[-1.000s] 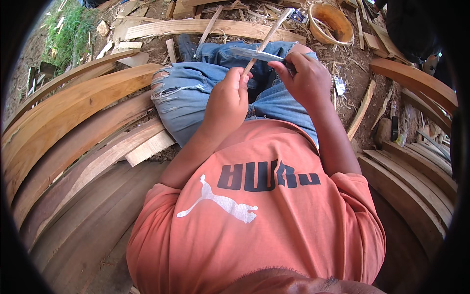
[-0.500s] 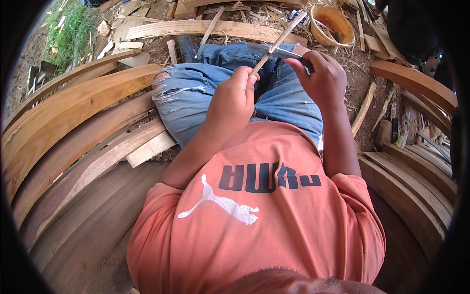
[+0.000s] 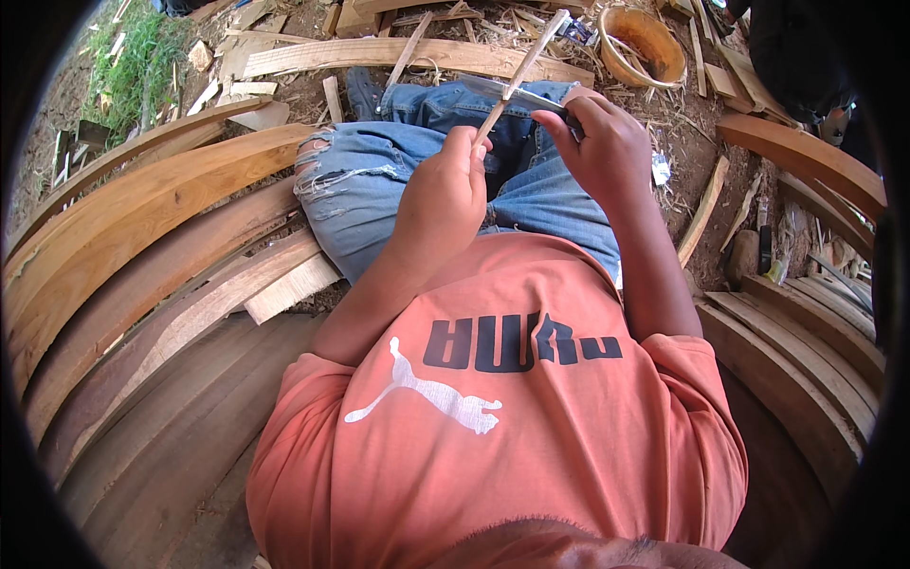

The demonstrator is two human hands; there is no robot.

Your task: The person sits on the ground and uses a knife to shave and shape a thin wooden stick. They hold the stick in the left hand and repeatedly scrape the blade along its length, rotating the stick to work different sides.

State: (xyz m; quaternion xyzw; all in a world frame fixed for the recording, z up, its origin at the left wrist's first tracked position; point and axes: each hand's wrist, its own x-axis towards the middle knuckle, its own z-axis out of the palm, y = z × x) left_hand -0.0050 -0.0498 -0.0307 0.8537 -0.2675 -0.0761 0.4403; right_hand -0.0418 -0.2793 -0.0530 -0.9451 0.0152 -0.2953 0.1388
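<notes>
Above my lap, my left hand (image 3: 444,190) is closed round the lower end of a thin wooden stick (image 3: 524,71), which tilts up and away to the right. My right hand (image 3: 605,147) is closed on the handle of a knife, mostly hidden by the fingers. The knife's grey blade (image 3: 493,90) points left and lies against the stick a little above my left hand. Around the blade the stick's wood looks pale. Below both hands are the blue jeans (image 3: 360,180) on my legs, torn at the left knee.
A yellowish round basin (image 3: 611,62) with scraps in it stands at the far right. Long boards (image 3: 142,204) lie stacked at my left, more planks (image 3: 791,351) at my right. A wide plank (image 3: 379,57) lies beyond my feet among shavings. Dark clothing of another person (image 3: 796,57) shows at far right.
Both hands have shifted slightly left, the right one more. Knife and stick moved with them, and the stick stands a little steeper. The blade still meets the stick.
</notes>
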